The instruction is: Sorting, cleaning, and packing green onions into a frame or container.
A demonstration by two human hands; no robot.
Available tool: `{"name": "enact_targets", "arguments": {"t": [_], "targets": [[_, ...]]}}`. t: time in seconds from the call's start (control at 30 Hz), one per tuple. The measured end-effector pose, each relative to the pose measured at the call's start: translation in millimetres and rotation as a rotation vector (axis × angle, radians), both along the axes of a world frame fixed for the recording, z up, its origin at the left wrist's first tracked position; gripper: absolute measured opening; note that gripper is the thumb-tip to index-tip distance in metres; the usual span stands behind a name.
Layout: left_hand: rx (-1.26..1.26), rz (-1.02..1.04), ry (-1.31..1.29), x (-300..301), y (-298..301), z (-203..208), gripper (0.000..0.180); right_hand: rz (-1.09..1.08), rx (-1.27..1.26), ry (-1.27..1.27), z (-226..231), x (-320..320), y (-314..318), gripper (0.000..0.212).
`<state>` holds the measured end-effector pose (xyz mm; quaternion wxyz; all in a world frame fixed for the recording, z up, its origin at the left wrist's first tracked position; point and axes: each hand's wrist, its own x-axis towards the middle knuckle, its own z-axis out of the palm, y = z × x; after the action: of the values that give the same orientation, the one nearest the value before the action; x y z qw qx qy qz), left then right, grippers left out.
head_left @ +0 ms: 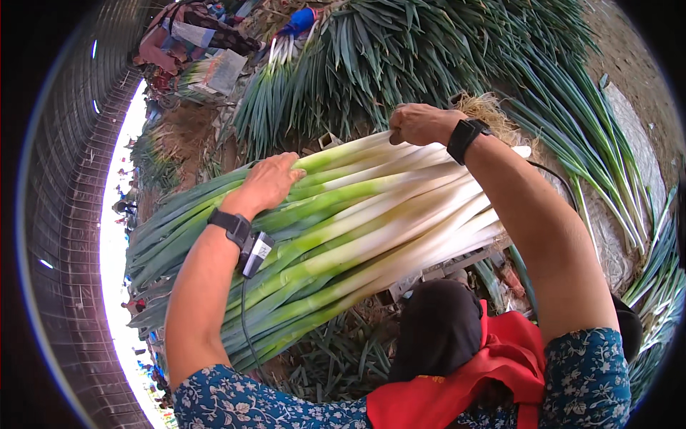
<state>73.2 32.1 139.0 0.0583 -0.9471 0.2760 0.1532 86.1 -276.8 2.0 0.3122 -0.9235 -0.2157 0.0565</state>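
Observation:
In front of me lies a wide layer of long green onions (357, 214), their white ends to the right and dark leaves to the left. My left hand (268, 184) is closed over the pale green part of stalks along the far side. Beyond the white part, my right hand (421, 124) has its fingers curled round the white end of the farthest stalk. Part of that end is hidden by the hand. Each wrist wears a black band; a small device (258, 254) with a cable hangs beside the left one.
A big heap of dark green onion leaves (421, 57) rises behind the layer. More stalks (607, 164) lie at the right by a pale sheet (638, 136). Dry roots (486, 114) stick up near my right wrist. Another person (207, 32) is at the far left.

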Motion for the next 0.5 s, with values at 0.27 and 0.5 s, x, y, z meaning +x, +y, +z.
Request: {"name": "enact_targets", "arguments": {"t": [0.27,0.5], "targets": [[0.175,0.091,0.237,22.6,-4.5,-1.6,0.046,0.038,-0.034,-0.057,-8.4,0.4,7.5,0.016],[0.174,0.07,0.145,8.9,-9.5,10.0,0.047,-0.017,-0.038,-0.115,-2.9,-9.8,9.2,0.011]]}}
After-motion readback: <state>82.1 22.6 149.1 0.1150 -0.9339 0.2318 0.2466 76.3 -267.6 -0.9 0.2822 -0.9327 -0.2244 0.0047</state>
